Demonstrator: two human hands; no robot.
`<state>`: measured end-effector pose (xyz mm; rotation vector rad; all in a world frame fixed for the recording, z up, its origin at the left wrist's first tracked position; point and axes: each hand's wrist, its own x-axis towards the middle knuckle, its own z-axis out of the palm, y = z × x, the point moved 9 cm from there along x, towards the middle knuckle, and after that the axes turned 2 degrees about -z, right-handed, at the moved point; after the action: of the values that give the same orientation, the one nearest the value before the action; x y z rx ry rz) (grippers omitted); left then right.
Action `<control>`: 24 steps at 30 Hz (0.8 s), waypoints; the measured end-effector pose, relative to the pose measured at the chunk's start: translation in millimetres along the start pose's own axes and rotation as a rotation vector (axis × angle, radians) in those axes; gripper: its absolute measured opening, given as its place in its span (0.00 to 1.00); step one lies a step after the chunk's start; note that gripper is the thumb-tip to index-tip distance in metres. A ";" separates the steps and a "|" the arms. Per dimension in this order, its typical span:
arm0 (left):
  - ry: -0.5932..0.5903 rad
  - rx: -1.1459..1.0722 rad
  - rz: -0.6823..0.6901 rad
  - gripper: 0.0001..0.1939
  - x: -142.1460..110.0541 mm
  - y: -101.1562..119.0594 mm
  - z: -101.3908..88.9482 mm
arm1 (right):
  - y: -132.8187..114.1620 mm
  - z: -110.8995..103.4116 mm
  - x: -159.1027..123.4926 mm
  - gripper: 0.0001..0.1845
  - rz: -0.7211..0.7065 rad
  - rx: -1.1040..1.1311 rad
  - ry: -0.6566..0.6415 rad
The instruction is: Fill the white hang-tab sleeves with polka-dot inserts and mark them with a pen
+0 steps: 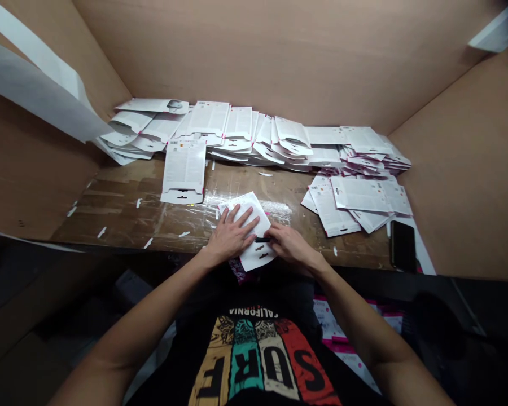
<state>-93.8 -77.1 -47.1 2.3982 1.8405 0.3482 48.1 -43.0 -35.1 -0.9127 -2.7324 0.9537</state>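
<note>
In front of me a white cardboard packet lies turned at an angle at the table's front edge, its flap with the hang holes towards me. My left hand rests flat on it, fingers spread. Closed fingers of my right hand are at the packet's right side, around one end of a slim black tool. That tool lies across the packet near the flap; its exact kind is hidden. Below the packet, a purple and white patterned piece shows.
Several white packets line the back of the wooden table. One packet lies forward on the left, and a loose pile is on the right. A black phone lies at the right front. Cardboard walls enclose the table.
</note>
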 end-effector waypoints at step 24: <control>-0.087 -0.103 0.129 0.54 -34.4 34.0 -3.2 | -16.7 1.3 -39.7 0.28 -0.063 -0.116 -0.033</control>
<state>-71.1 -119.4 -40.8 2.4272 1.5966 0.3350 71.6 -76.8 -22.5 -0.8295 -2.8513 0.8141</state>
